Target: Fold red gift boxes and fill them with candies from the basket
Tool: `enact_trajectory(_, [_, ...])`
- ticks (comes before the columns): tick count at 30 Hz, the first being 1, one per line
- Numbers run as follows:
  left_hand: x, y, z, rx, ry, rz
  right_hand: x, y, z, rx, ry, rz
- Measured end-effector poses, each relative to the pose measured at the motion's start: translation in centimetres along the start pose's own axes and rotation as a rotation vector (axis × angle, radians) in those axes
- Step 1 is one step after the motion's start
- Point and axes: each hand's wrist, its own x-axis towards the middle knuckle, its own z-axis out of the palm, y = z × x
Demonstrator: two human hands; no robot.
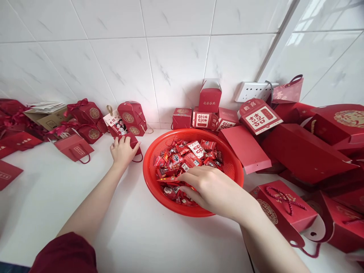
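Note:
A round red plastic basket [150, 174] stands at the middle of the white table, filled with red-wrapped candies [173, 161]. Over its front part is my right hand [210, 187], palm down, with thumb and fingers pinched on a red candy packet [168, 179]. Left of the basket, my left hand [124, 152] rests with curled fingers on a small red box [132, 139] that has a dark cord handle. Just behind that box stands a white-and-red card box [117, 123] with cartoon figures. My left fingertips are partly hidden against the box.
Small red gift boxes [210, 98] stand behind the basket along the tiled wall. Many larger red boxes [305, 151] crowd the right side. More ribboned boxes [85, 112] lie at the left. A white power strip [254, 92] is against the wall.

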Motion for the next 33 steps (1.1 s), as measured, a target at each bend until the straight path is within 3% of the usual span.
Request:
enact_trajectory(7, [2.5,2.3,2.6,0.009,-0.035,-0.105,0.5,0.5,0.2,-0.029,0.003,0.008])
enact_trajectory(18, [7.2,3.9,3.8,-0.027,-0.08,-0.193,0.9,1.1,0.5,-0.044,0.01,0.029])
enact_trajectory(24, [7.5,5.1,4.5,-0.064,-0.094,-0.225,1.0,1.4,0.5,-0.057,0.014,0.037])
enact_trajectory(33, [8.0,4.4,4.4,-0.09,-0.08,-0.258,1.2,1.3,0.8,-0.069,0.017,0.065])
